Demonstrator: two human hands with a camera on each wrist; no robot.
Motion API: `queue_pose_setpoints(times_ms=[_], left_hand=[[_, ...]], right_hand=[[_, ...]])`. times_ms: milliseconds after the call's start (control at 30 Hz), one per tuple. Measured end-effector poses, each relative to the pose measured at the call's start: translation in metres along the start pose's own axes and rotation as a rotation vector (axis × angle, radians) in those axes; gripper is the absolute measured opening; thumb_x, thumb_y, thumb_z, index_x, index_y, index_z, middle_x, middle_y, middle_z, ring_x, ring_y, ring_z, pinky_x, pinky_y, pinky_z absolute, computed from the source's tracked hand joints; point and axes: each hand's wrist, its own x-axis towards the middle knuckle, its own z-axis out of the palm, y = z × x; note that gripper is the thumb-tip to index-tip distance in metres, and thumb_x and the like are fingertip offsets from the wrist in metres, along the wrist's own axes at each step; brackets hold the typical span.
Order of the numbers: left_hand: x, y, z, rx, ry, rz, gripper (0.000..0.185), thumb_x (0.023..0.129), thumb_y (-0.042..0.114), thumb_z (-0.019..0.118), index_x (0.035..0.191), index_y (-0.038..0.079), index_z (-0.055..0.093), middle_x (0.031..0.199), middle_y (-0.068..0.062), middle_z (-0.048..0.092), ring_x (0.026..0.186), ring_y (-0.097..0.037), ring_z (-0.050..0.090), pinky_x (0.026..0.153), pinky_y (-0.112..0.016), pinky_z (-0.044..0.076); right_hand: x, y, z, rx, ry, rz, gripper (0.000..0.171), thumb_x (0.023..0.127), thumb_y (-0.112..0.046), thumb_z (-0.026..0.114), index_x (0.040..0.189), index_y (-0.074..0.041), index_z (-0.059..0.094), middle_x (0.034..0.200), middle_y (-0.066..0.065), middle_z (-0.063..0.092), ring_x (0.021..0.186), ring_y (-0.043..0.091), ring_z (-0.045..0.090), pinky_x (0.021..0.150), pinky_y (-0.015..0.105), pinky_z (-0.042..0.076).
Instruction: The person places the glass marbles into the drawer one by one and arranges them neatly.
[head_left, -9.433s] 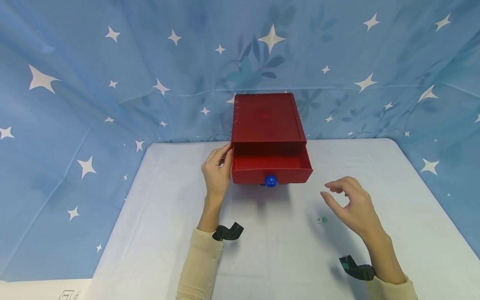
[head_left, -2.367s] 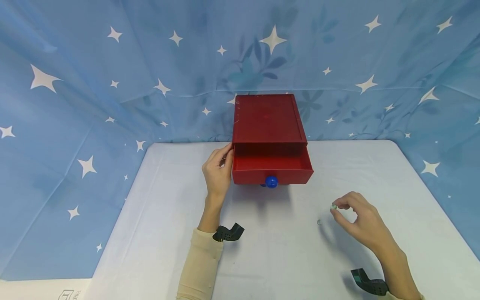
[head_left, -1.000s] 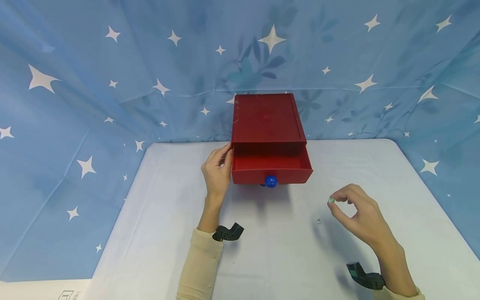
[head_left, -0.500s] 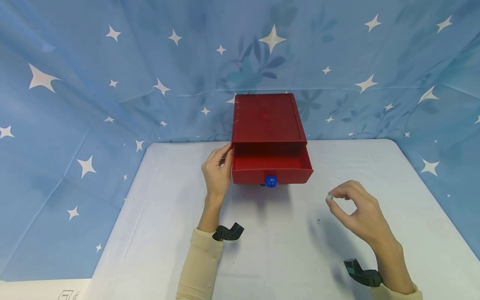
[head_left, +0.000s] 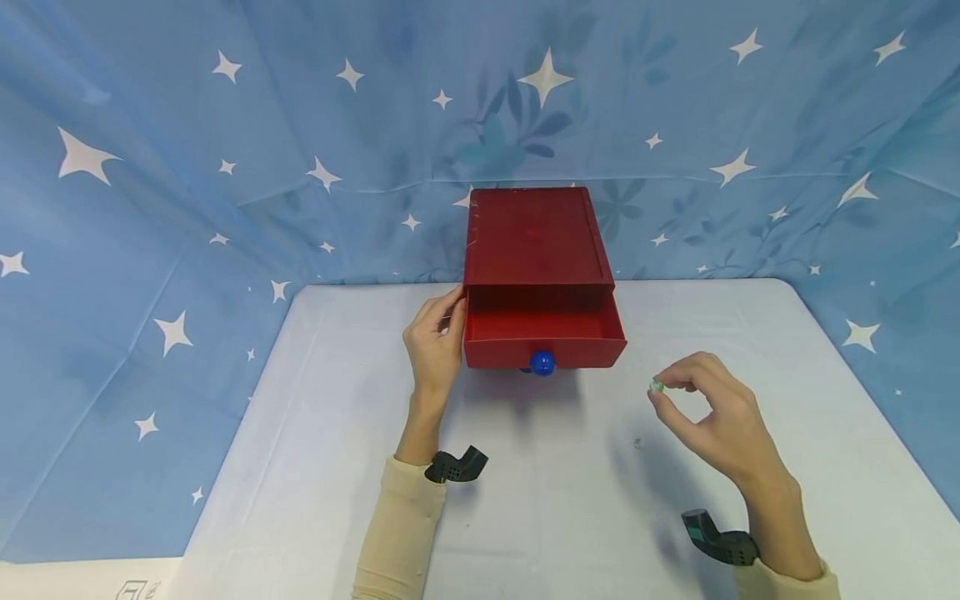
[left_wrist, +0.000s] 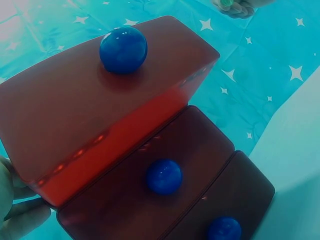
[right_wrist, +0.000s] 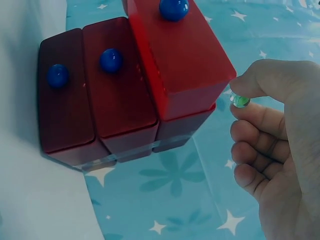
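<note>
A red cabinet [head_left: 534, 237] with blue round knobs stands at the table's far edge, its top drawer [head_left: 545, 353] pulled out. My left hand [head_left: 435, 346] rests against the cabinet's left side, thumb and fingertips touching it near the front edge. My right hand [head_left: 712, 412] is raised to the right of the drawer and pinches a small clear-and-green glass marble [right_wrist: 240, 101] between thumb and index finger. Its other fingers are curled behind. A second small clear marble [head_left: 638, 443] lies on the table below the right hand. The visible drawer floor [head_left: 536, 325] is bare.
Two lower drawers sit pushed in, with a middle knob [left_wrist: 164, 177] and a bottom knob [left_wrist: 224, 229]. A white tabletop [head_left: 540, 517] lies under everything. A blue starry cloth [head_left: 360, 133] hangs behind the cabinet.
The right hand came down, took the green marble from the table and has since risen and moved slightly toward the drawer. The left hand and cabinet have stayed put.
</note>
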Motion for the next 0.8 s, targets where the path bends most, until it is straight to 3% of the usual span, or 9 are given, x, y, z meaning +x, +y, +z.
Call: queue_pose_setpoints(times_ms=[333, 633, 800], left_hand=[[0.000, -0.003, -0.001, -0.005, -0.007, 0.000, 0.022, 0.096, 0.011, 0.067, 0.116, 0.007, 0.076, 0.101, -0.011, 0.077, 0.082, -0.021, 0.075, 0.072, -0.025, 0.061], [0.000, -0.003, -0.001, -0.012, -0.011, 0.009, 0.022, 0.097, 0.015, 0.066, 0.116, 0.007, 0.076, 0.101, -0.011, 0.076, 0.081, -0.021, 0.074, 0.073, -0.023, 0.061], [0.000, -0.003, -0.001, -0.021, -0.005, 0.011, 0.022, 0.096, 0.013, 0.067, 0.116, 0.007, 0.076, 0.100, -0.011, 0.076, 0.081, -0.021, 0.075, 0.072, -0.023, 0.061]], right_hand=[[0.013, -0.004, 0.001, 0.020, 0.006, -0.033, 0.014, 0.081, -0.014, 0.072, 0.090, -0.003, 0.071, 0.089, 0.003, 0.067, 0.089, 0.003, 0.057, 0.083, 0.006, 0.043], [0.025, -0.003, 0.006, 0.065, 0.032, -0.107, 0.025, 0.090, -0.027, 0.068, 0.088, -0.002, 0.070, 0.087, 0.006, 0.067, 0.088, 0.005, 0.056, 0.083, 0.008, 0.043], [0.031, -0.003, 0.008, 0.079, 0.040, -0.128, 0.024, 0.089, -0.025, 0.069, 0.087, -0.001, 0.070, 0.086, 0.007, 0.067, 0.088, 0.006, 0.056, 0.084, 0.007, 0.043]])
